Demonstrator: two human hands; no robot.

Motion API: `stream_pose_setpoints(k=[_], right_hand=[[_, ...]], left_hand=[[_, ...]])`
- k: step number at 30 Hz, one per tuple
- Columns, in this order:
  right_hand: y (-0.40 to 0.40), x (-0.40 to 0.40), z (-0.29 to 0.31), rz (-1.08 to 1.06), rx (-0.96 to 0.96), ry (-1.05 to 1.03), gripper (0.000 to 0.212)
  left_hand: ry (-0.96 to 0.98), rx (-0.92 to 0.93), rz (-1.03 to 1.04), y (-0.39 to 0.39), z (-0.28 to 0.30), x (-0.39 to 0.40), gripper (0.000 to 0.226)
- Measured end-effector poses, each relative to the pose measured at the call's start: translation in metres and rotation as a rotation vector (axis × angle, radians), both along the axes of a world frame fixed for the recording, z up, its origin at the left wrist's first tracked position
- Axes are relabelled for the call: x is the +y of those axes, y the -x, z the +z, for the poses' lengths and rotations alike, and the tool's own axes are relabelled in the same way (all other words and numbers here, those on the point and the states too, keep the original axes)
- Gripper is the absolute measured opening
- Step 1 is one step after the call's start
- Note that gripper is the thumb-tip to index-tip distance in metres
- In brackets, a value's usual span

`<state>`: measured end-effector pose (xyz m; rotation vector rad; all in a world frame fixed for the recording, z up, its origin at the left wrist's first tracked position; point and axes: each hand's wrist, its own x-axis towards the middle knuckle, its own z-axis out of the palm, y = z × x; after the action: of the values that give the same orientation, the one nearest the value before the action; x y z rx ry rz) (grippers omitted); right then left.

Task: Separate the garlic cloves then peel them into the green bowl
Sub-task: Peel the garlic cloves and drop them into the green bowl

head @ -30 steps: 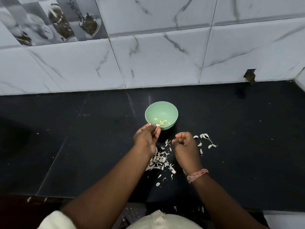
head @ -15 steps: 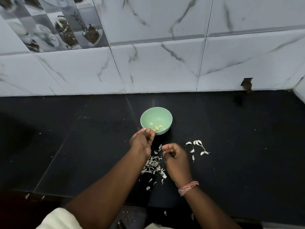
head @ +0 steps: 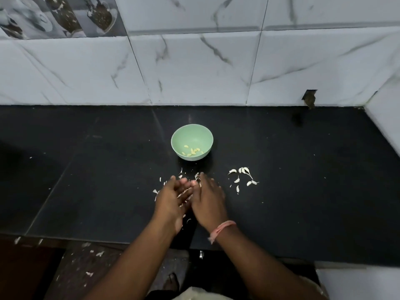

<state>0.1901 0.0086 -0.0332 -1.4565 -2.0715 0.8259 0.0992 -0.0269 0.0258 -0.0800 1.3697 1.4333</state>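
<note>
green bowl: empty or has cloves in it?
Not empty. The green bowl stands upright on the counter with a few peeled cloves on its bottom; most of it is bare.

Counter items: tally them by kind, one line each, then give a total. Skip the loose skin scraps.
Green bowl: 1
Peeled cloves in the bowl: about 8, small and overlapping, so not exact
Unpeeled cloves on the counter, right of the hands: 7
Hands: 2, left hand and right hand
Total: about 18
</note>
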Motion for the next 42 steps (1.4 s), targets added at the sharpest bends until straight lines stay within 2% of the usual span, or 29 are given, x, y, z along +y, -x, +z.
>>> stream_pose_setpoints(k=[2, 4, 6, 8, 12, 14, 19, 22, 24, 26, 28, 31, 37, 40, 42], right_hand=[[-0.014, 0.012, -0.006, -0.093, 0.053, -0.005, 0.041], [-0.032, 0.027, -0.009, -0.184, 0.081, -0.05, 0.031], [-0.045, 0.049, -0.011, -0.249, -0.009, -0.069, 0.032], [-0.053, 0.077, -0.008, -0.273, -0.202, -0.073, 0.033], [-0.057, 0.114, -0.009, -0.071, -0.494, -0.07, 0.028], [-0.056, 0.116, -0.01, 0.014, -0.555, -0.033, 0.029], [-0.051, 0.106, -0.002, 0.013, -0.463, -0.003, 0.023], [-0.031, 0.072, 0.007, -0.099, -0.142, 0.065, 0.015], [-0.015, 0.05, 0.01, -0.13, 0.059, 0.187, 0.025], [-0.003, 0.038, 0.009, -0.127, 0.125, 0.255, 0.025], [0.004, 0.034, 0.008, -0.147, 0.127, 0.269, 0.013], [0.006, 0.034, 0.005, -0.122, 0.038, 0.177, 0.012], [0.018, 0.035, -0.003, 0.063, -0.352, 0.098, 0.015], [0.021, 0.038, -0.001, 0.018, -0.313, 0.184, 0.021], [0.018, 0.04, 0.002, -0.004, -0.244, 0.225, 0.017]], left_hand=[[0.037, 0.016, -0.053, 0.004, -0.002, 0.006, 0.032], [0.077, 0.02, -0.152, 0.005, 0.0, 0.016, 0.028], [0.123, 0.013, -0.216, 0.004, -0.005, 0.024, 0.025], [0.162, 0.003, -0.254, 0.001, -0.011, 0.03, 0.02], [0.171, -0.021, -0.262, -0.003, -0.021, 0.041, 0.017], [0.171, -0.045, -0.273, -0.005, -0.024, 0.043, 0.015], [0.166, -0.013, -0.295, -0.001, -0.036, 0.046, 0.015], [0.142, 0.101, -0.332, 0.004, -0.045, 0.044, 0.012], [0.135, 0.154, -0.372, 0.008, -0.049, 0.041, 0.014], [0.138, 0.202, -0.407, 0.013, -0.051, 0.038, 0.015], [0.145, 0.263, -0.425, 0.02, -0.054, 0.034, 0.014], [0.137, 0.365, -0.424, 0.026, -0.055, 0.032, 0.014], [0.082, 0.514, -0.482, 0.026, -0.055, 0.042, 0.023], [0.11, 0.733, -0.588, 0.026, -0.057, 0.044, 0.027], [0.107, 0.778, -0.593, 0.026, -0.056, 0.045, 0.027]])
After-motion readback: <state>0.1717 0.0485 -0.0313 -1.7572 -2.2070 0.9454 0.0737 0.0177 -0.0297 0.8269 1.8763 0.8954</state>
